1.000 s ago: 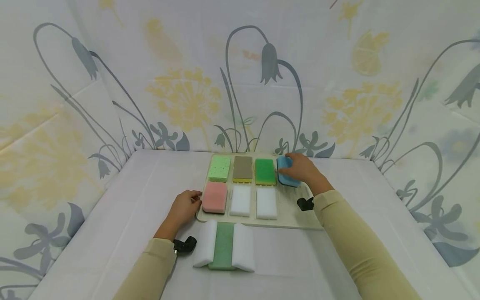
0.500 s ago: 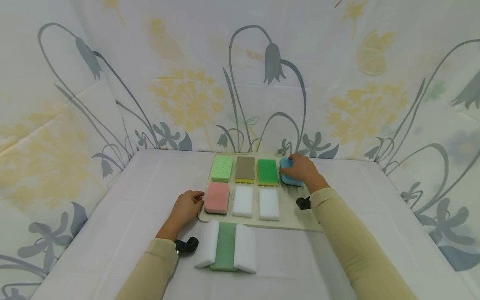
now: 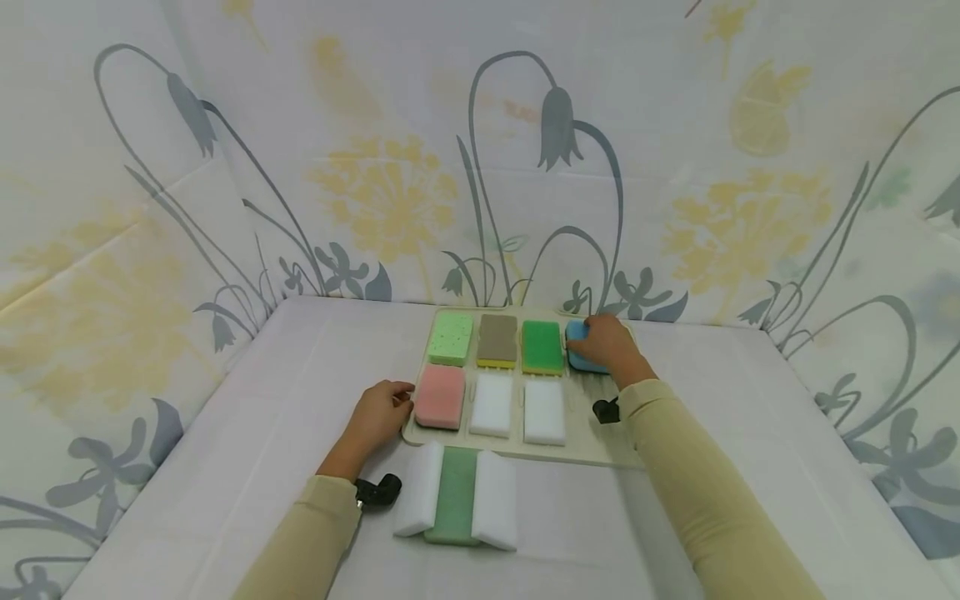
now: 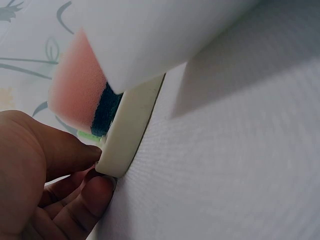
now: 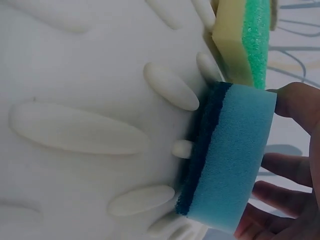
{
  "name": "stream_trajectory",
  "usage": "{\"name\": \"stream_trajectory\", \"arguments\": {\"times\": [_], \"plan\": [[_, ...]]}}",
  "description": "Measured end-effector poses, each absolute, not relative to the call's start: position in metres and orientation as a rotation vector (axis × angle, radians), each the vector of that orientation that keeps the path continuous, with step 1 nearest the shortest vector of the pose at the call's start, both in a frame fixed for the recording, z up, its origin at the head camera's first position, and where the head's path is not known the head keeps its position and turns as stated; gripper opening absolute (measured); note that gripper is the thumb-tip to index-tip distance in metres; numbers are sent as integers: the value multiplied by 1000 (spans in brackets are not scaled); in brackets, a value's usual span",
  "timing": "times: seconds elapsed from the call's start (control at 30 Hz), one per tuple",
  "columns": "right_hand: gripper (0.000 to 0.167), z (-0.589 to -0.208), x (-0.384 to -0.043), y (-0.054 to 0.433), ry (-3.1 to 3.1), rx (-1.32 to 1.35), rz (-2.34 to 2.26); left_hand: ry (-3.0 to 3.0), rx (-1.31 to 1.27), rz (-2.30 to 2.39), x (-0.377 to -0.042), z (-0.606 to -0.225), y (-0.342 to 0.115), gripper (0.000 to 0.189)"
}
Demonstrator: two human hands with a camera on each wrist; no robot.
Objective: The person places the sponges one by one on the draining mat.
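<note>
My right hand [image 3: 609,343] grips a light blue sponge [image 5: 235,155] with a dark blue scrub layer underneath, at the tray's back right. In the right wrist view, the thumb is at the sponge's upper corner and the fingers reach over its far side. The scrub layer lies low against the tray's raised ribs. My left hand [image 3: 378,408] pinches the left edge of the cream tray [image 4: 125,135], thumb on the rim and fingers curled at its side. Close by sits a pink sponge [image 3: 440,397] with a dark scrub layer.
On the tray, a speckled light green sponge [image 3: 451,338], a grey-brown sponge [image 3: 497,338] and a green-topped yellow sponge [image 3: 542,345] form the back row. White sponges [image 3: 491,405] stand in front. Before the tray, a white sponge [image 3: 495,500] leans on a green block [image 3: 454,500].
The head view has turned slightly, shifting the scene rightward. The blue sponge sits a little straighter beside the green one, my right hand still on it. My left hand stays at the tray's edge.
</note>
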State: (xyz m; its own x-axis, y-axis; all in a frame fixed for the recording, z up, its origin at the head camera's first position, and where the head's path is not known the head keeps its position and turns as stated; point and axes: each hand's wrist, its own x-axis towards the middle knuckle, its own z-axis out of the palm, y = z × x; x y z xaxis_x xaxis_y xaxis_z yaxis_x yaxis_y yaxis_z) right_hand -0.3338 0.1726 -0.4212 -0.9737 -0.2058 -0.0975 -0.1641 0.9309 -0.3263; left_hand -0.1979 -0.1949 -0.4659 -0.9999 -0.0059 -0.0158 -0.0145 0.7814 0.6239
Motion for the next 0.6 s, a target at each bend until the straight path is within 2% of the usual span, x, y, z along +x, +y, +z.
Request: {"name": "stream_trajectory", "arguments": {"times": [0.6], "plan": [[71, -425, -327, 174, 2994, -272, -368, 2957, -14, 1029, -199, -467, -195, 35]]}}
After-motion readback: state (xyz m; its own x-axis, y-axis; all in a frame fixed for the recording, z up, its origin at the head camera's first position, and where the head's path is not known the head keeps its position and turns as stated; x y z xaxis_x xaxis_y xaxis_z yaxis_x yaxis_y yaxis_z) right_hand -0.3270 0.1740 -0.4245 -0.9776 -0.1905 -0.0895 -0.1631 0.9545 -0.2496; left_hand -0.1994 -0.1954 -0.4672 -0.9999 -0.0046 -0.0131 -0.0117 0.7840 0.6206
